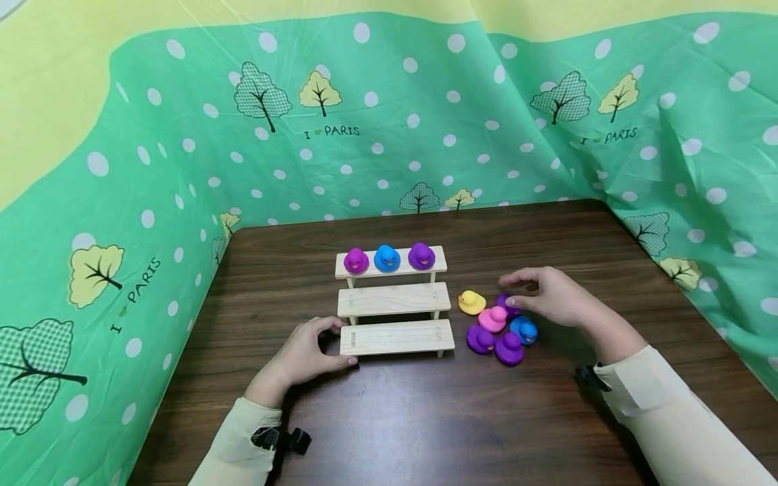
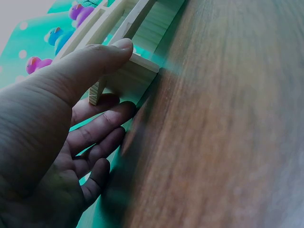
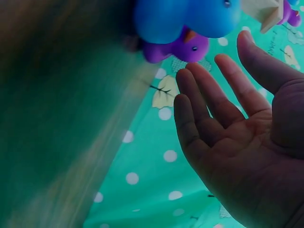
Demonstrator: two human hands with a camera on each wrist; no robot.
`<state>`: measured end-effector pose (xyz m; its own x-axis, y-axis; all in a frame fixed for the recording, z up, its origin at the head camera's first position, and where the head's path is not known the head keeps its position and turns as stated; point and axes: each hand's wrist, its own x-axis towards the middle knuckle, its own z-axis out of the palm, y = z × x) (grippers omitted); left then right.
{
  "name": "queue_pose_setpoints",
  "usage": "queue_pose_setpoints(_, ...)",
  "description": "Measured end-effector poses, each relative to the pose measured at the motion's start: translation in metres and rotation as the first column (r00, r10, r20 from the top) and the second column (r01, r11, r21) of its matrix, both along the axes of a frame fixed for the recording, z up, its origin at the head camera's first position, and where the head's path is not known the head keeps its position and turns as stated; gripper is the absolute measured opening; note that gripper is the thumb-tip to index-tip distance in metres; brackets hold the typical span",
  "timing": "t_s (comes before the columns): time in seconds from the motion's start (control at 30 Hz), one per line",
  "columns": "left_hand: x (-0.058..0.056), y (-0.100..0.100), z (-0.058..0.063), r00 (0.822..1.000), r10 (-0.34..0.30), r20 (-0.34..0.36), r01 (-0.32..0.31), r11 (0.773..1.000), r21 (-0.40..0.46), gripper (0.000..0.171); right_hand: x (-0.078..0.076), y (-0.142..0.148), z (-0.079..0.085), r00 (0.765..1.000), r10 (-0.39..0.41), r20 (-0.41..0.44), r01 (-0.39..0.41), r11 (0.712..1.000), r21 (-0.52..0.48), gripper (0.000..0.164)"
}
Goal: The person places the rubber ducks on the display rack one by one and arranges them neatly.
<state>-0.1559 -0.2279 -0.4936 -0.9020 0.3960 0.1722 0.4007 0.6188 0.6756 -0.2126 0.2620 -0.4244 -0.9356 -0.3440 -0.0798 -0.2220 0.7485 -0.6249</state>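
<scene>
A three-tier wooden stand [image 1: 395, 337] stands on the table, its lowest step in front. My left hand [image 1: 306, 352] holds the left end of that step, thumb at the front edge and fingers around the back. In the left wrist view the thumb [image 2: 102, 57] lies against the wood [image 2: 135, 66]. My right hand [image 1: 556, 295] hovers with spread, relaxed fingers over a purple rubber duck [image 1: 509, 304], partly hidden by it. The right wrist view shows the palm [image 3: 242, 147] empty, fingertips close to a purple duck [image 3: 183, 50] and a blue duck [image 3: 164, 19].
On the top step sit a magenta duck [image 1: 356, 261], a blue duck [image 1: 387, 258] and a purple duck [image 1: 421, 256]. Right of the stand cluster a yellow duck [image 1: 471, 302], a pink duck [image 1: 493, 319], a blue duck [image 1: 524, 330] and purple ducks [image 1: 509, 349]. A green dotted cloth [image 1: 340, 155] borders the table.
</scene>
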Motion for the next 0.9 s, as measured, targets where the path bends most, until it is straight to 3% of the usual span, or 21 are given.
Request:
queue_pose_setpoints(0.43,0.000,0.001,0.002,1.000,0.002,0.022,-0.002,1.000,0.004,0.053,0.007,0.013,-0.013,0.998,0.054,0.010,-0.054,0.998,0.032,0.033)
queue_pose_setpoints(0.9,-0.001,0.000,-0.002,1.000,-0.002,0.009,0.002,1.000,0.009,0.052,0.006,0.016,-0.020,0.999,0.035,0.036,-0.037,0.998,0.049,0.030)
